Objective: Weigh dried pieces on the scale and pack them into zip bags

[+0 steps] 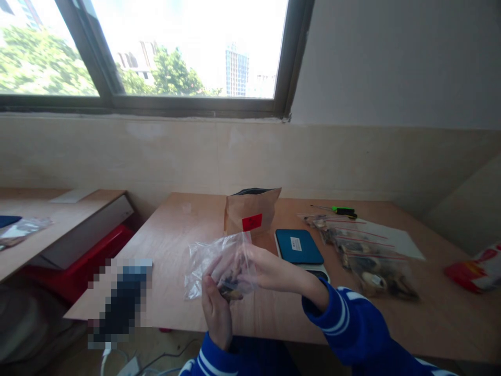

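A clear plastic bag (pixel 199 266) with small brown and dark pieces (pixel 230 293) near its lower right is held above the table's front part. My left hand (pixel 217 310) supports it from below, thumb up and fingers curled around the side. From the right, my right hand (pixel 270 269) grips the bag, its fingers showing blurred through the plastic. Whether those fingertips are inside the bag or behind it, I cannot tell. Just behind the bag stands an open brown paper pouch (pixel 250 211) with a red label. To the right lies a scale (pixel 321 271) with a blue box (pixel 300 246) on it.
Several filled zip bags (pixel 381 277) lie in an overlapping row on the right, beside a white sheet (pixel 401 240) and a green-black screwdriver (pixel 342 211). A red-and-white packet (pixel 475 269) is at the far right. A pixelated phone-like object (pixel 123 300) lies front left.
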`<state>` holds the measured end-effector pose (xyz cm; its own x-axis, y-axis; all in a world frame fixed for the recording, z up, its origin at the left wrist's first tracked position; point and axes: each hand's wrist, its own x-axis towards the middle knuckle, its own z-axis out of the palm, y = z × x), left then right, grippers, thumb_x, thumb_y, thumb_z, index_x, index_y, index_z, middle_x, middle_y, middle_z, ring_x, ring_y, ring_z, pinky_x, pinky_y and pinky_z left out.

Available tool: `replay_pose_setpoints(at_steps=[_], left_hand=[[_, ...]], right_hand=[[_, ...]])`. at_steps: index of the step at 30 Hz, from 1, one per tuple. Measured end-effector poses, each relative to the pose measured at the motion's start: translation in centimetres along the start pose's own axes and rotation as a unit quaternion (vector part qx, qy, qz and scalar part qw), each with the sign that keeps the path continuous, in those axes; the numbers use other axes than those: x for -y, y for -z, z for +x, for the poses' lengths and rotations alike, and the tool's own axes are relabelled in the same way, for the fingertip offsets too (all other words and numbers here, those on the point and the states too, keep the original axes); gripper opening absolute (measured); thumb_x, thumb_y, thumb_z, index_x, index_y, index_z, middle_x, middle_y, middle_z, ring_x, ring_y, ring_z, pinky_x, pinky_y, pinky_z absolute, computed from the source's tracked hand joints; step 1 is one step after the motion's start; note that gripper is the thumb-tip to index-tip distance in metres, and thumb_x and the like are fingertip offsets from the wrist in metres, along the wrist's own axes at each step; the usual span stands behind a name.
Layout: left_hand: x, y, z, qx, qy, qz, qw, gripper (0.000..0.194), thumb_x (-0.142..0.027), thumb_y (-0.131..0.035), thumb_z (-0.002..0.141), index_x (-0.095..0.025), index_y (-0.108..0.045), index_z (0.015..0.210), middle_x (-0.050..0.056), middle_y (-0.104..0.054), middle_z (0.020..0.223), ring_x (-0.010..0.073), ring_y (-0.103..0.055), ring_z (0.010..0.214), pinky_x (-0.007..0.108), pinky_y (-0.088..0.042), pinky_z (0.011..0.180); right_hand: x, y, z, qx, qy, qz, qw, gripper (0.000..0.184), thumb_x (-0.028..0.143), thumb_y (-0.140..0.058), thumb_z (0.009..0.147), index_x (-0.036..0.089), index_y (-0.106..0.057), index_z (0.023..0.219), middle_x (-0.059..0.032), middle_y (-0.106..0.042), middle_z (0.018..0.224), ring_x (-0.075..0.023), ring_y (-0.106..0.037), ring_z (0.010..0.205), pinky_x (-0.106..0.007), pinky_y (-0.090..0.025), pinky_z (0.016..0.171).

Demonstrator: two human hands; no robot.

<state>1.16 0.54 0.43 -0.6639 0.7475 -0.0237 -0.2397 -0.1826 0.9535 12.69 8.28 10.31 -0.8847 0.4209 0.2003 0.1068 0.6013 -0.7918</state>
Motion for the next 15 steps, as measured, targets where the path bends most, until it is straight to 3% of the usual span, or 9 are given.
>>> replay_pose_setpoints(at_steps=[5,9,12,15], left_hand=[[-0.2,0.0,0.1,0.008,-0.049,0.011,0.999,0.057,-0.057,-0.036,0.091,-0.019,-0.054,0.129,0.010,-0.070,0.112,0.0223,-0.066,0.105,0.035,-0.055,0.088],[-0.4,-0.1,0.1,0.002,-0.052,0.026,0.998,0.059,-0.059,-0.036,0.089,-0.017,-0.056,0.126,0.012,-0.067,0.119,0.0239,-0.061,0.113,0.036,-0.052,0.093],[-0.3,0.0,0.0,0.008,-0.020,0.014,1.000,0.060,-0.060,-0.035,0.090,-0.019,-0.053,0.130,0.012,-0.067,0.118,0.0230,-0.065,0.107,0.036,-0.055,0.088],[-0.3,0.1,0.0,0.025,0.013,-0.009,1.000,0.065,-0.062,-0.034,0.088,-0.020,-0.047,0.135,0.014,-0.069,0.113,0.0213,-0.071,0.086,0.033,-0.059,0.067]], right_hand=[[-0.7,-0.5,0.0,0.047,0.019,0.037,0.998,0.020,0.010,-0.057,0.083,0.017,-0.061,0.101,-0.0031,-0.061,0.098,-0.0127,-0.056,0.086,-0.024,-0.048,0.075],[-1.8,-0.7,-0.3,0.059,0.012,0.039,0.997,0.016,0.012,-0.058,0.084,0.016,-0.061,0.100,-0.0037,-0.060,0.099,-0.0118,-0.056,0.084,-0.023,-0.046,0.073],[-2.2,-0.8,-0.5,0.053,-0.005,0.023,0.998,0.015,0.014,-0.060,0.084,0.016,-0.061,0.099,-0.0026,-0.061,0.095,-0.0120,-0.056,0.081,-0.022,-0.045,0.072],[-2.1,-0.7,-0.8,0.035,-0.069,-0.010,0.997,0.013,0.019,-0.062,0.083,0.016,-0.062,0.096,0.0001,-0.062,0.082,-0.0108,-0.055,0.069,-0.022,-0.043,0.065]])
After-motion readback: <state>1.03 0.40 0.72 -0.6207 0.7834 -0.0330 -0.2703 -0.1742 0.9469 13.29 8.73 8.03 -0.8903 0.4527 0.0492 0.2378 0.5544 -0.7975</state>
